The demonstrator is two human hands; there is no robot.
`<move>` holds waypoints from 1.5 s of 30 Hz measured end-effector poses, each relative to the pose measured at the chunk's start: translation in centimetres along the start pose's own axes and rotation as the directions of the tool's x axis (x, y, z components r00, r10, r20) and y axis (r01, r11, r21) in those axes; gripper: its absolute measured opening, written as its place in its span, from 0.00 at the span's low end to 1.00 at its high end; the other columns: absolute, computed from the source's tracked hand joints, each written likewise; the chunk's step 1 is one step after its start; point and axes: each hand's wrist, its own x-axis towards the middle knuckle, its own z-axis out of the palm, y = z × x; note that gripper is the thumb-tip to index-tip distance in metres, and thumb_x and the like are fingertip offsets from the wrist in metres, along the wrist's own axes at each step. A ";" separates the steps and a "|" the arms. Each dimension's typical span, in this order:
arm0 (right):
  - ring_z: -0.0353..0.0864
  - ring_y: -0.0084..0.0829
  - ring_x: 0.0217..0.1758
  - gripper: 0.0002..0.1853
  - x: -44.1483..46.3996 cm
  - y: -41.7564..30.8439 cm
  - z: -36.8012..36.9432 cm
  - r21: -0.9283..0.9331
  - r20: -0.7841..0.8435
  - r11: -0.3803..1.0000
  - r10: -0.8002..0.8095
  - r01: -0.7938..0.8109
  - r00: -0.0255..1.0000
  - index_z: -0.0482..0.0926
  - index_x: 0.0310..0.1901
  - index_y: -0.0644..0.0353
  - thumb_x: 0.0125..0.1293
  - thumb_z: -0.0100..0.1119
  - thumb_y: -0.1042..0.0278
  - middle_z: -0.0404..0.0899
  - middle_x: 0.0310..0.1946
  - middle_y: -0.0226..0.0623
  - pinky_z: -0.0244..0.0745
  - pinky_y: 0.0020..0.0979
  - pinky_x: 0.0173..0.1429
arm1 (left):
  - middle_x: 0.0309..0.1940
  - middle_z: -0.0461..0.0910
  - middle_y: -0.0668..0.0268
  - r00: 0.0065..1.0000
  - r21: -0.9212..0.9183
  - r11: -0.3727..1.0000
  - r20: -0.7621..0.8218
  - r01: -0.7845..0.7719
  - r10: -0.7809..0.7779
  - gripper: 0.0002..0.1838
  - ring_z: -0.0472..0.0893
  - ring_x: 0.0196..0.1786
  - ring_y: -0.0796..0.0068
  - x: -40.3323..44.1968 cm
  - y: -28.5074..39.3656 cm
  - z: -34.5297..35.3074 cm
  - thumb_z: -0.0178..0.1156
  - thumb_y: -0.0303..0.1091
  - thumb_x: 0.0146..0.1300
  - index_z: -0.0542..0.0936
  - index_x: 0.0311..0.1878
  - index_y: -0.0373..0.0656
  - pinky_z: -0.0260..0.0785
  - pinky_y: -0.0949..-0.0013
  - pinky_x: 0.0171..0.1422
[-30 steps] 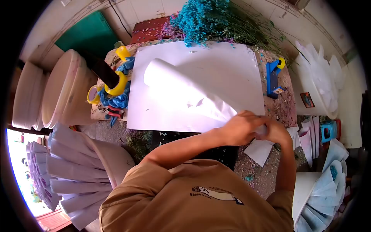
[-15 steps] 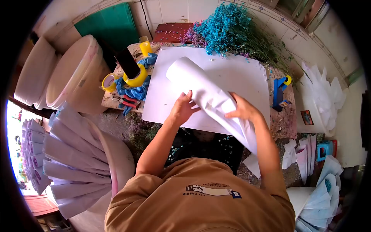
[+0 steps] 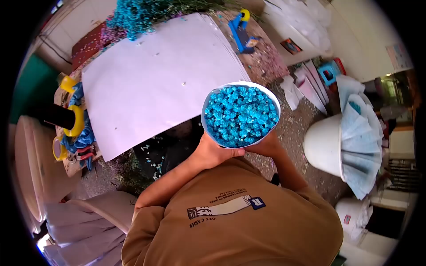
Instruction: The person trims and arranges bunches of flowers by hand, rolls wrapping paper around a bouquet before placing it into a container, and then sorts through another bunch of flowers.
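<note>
A white paper wrap (image 3: 276, 103) full of small blue flowers (image 3: 239, 116) is held upright near my chest, its round mouth facing the camera. My left hand (image 3: 216, 153) grips it from the left, with the thumb across its near side. On the right side my right hand (image 3: 266, 144) is closed on the same wrap, partly hidden below the rim. Behind it, large white paper sheets (image 3: 155, 80) lie stacked on the worktable (image 3: 266, 57).
Loose blue flowers (image 3: 133, 17) lie at the table's back. A blue tape dispenser (image 3: 241, 35) stands on the right; yellow tape (image 3: 77, 120) and red-handled pliers (image 3: 86, 152) are on the left. A white bucket (image 3: 323, 144) with wrapped bunches stands at the right.
The rolled paper has come off the sheets and been turned upright before my chest, so the blue flowers inside now show. Both hands have closed round it. The view has swung to the right.
</note>
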 end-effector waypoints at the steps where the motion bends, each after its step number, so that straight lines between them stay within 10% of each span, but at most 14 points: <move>1: 0.71 0.35 0.68 0.62 -0.4 0.5 0.1 0.002 -0.009 1.000 0.019 -0.019 1.000 0.57 0.74 0.60 0.37 0.88 0.63 0.70 0.66 0.41 0.69 0.39 0.69 | 0.57 0.79 0.59 1.000 -0.006 1.000 0.013 0.015 -0.015 0.38 0.78 0.61 0.64 -0.1 -0.4 0.2 0.83 0.34 0.46 0.77 0.61 0.41 0.68 0.60 0.69; 9: 0.73 0.37 0.68 0.63 -0.1 1.5 1.6 -0.038 0.048 0.991 -0.126 0.128 0.991 0.57 0.74 0.61 0.37 0.88 0.60 0.71 0.65 0.44 0.69 0.40 0.69 | 0.60 0.79 0.60 0.988 0.216 0.972 0.139 -0.088 0.059 0.34 0.77 0.63 0.61 -1.2 -1.7 -0.7 0.80 0.40 0.52 0.78 0.61 0.43 0.68 0.58 0.69; 13: 0.74 0.37 0.66 0.59 0.9 -0.1 1.2 -0.017 -0.043 0.989 -0.147 0.146 0.988 0.62 0.73 0.61 0.37 0.88 0.60 0.73 0.63 0.45 0.70 0.39 0.68 | 0.54 0.83 0.62 0.996 0.016 0.996 0.017 -0.088 0.087 0.31 0.80 0.59 0.67 -1.1 -1.6 -1.1 0.79 0.30 0.51 0.79 0.59 0.39 0.70 0.62 0.67; 16: 0.79 0.37 0.59 0.48 4.9 -3.7 0.5 0.165 0.067 0.976 -0.155 0.142 0.986 0.68 0.65 0.66 0.44 0.83 0.57 0.78 0.56 0.43 0.74 0.39 0.63 | 0.65 0.70 0.57 1.000 0.012 1.000 0.022 -0.006 0.005 0.49 0.66 0.70 0.63 0.5 -4.1 -2.0 0.80 0.22 0.44 0.65 0.70 0.37 0.60 0.59 0.75; 21: 0.79 0.34 0.54 0.38 13.5 -12.6 1.2 0.297 0.307 0.932 -0.298 0.207 0.904 0.71 0.61 0.68 0.50 0.77 0.62 0.78 0.53 0.41 0.73 0.35 0.62 | 0.71 0.63 0.59 0.944 -0.179 0.936 -0.195 -0.303 0.268 0.61 0.61 0.75 0.62 1.5 -3.2 -1.7 0.73 0.12 0.44 0.47 0.79 0.44 0.57 0.56 0.79; 23: 0.72 0.33 0.63 0.40 16.5 -14.8 2.8 0.338 0.322 0.932 -0.248 0.134 0.914 0.64 0.69 0.69 0.60 0.72 0.59 0.72 0.62 0.42 0.65 0.35 0.70 | 0.68 0.68 0.60 0.870 -0.234 0.869 -0.359 -0.435 0.339 0.60 0.66 0.72 0.62 0.4 1.2 -2.6 0.74 0.16 0.45 0.49 0.79 0.43 0.57 0.58 0.78; 27: 0.62 0.39 0.76 0.55 20.8 -20.1 4.7 0.400 0.395 0.781 -0.620 0.480 0.678 0.50 0.78 0.66 0.64 0.62 0.33 0.62 0.74 0.47 0.53 0.37 0.79 | 0.63 0.72 0.64 0.698 -0.132 0.771 -0.540 -0.623 0.471 0.54 0.70 0.68 0.68 -3.0 8.7 -6.2 0.79 0.24 0.44 0.59 0.74 0.42 0.61 0.62 0.75; 32: 0.70 0.39 0.71 0.48 22.5 -23.9 7.1 0.484 0.464 0.724 -0.689 0.491 0.558 0.50 0.79 0.60 0.70 0.58 0.38 0.64 0.73 0.48 0.60 0.38 0.74 | 0.47 0.77 0.62 0.251 0.204 0.513 -0.687 -0.834 0.682 0.37 0.80 0.49 0.66 -9.9 20.4 -12.9 0.76 0.32 0.50 0.68 0.63 0.45 0.78 0.56 0.54; 37: 0.78 0.31 0.60 0.36 25.6 -17.2 8.4 0.287 0.644 0.913 -0.407 0.289 0.648 0.57 0.78 0.55 0.74 0.58 0.53 0.71 0.67 0.43 0.71 0.26 0.60 | 0.49 0.77 0.58 -0.153 0.603 0.247 -0.533 -0.758 0.832 0.35 0.82 0.49 0.58 -23.7 31.8 -16.7 0.71 0.32 0.55 0.65 0.64 0.49 0.82 0.50 0.50; 38: 0.79 0.29 0.57 0.37 26.0 -15.8 8.8 0.271 0.658 0.915 -0.402 0.299 0.637 0.57 0.77 0.57 0.73 0.61 0.55 0.72 0.65 0.44 0.72 0.23 0.56 | 0.53 0.79 0.55 0.021 0.501 0.412 -0.616 -0.761 0.788 0.25 0.82 0.53 0.55 -27.5 33.6 -16.0 0.64 0.38 0.66 0.71 0.64 0.46 0.78 0.48 0.58; 39: 0.80 0.27 0.53 0.38 26.1 -14.8 9.2 0.248 0.670 0.919 -0.391 0.306 0.631 0.58 0.77 0.59 0.71 0.63 0.58 0.74 0.63 0.46 0.73 0.21 0.52 | 0.51 0.79 0.56 -0.183 0.759 0.311 -0.488 -0.573 0.854 0.23 0.82 0.52 0.57 -30.1 35.5 -14.6 0.65 0.35 0.65 0.73 0.62 0.42 0.82 0.51 0.53; 42: 0.80 0.26 0.50 0.42 26.7 -12.6 10.6 0.238 0.705 0.954 -0.299 0.183 0.643 0.60 0.75 0.64 0.64 0.71 0.60 0.75 0.59 0.49 0.74 0.23 0.53 | 0.54 0.80 0.54 -0.173 0.841 0.390 -0.477 -0.376 0.862 0.31 0.82 0.54 0.55 -42.3 39.8 -13.6 0.67 0.43 0.65 0.71 0.66 0.37 0.76 0.51 0.63; 43: 0.78 0.27 0.52 0.45 27.0 -11.7 11.0 0.210 0.752 0.970 -0.242 0.125 0.614 0.60 0.74 0.66 0.62 0.75 0.58 0.75 0.59 0.51 0.75 0.26 0.58 | 0.48 0.79 0.58 -0.218 0.884 0.444 -0.467 -0.150 0.857 0.31 0.83 0.48 0.60 -48.1 41.3 -12.9 0.71 0.34 0.56 0.71 0.63 0.43 0.82 0.53 0.51; 45: 0.78 0.28 0.52 0.42 27.0 -10.4 12.2 0.189 0.757 0.973 -0.230 0.132 0.612 0.62 0.72 0.67 0.61 0.74 0.61 0.76 0.58 0.52 0.75 0.28 0.58 | 0.54 0.80 0.57 -0.310 0.953 0.251 -0.190 0.170 0.932 0.24 0.82 0.55 0.61 -53.7 43.1 -8.0 0.63 0.36 0.66 0.75 0.62 0.33 0.77 0.61 0.59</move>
